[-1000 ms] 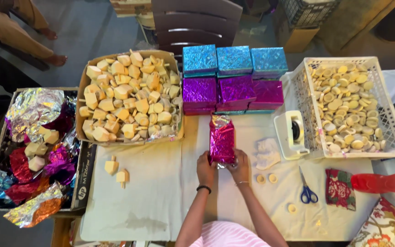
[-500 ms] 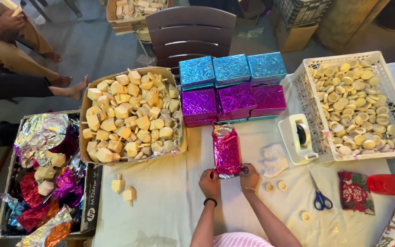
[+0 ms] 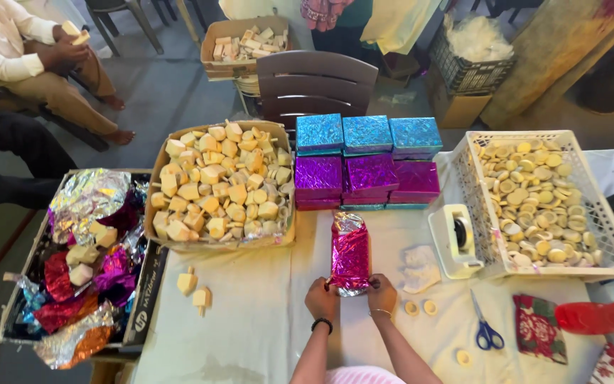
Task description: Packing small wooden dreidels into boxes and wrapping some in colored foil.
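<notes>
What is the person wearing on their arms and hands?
Both arms are bare, with no gloves. The left hand has a black band around its wrist. The right hand has a thin, metal-looking bangle at the wrist. A pink-and-white striped garment shows at the bottom edge.

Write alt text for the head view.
Both hands, left hand and right hand, pinch the near end of a magenta foil parcel on a white-covered table. Behind it sit stacked foil boxes, with a box of wooden blocks left and a basket of rings right.
</notes>
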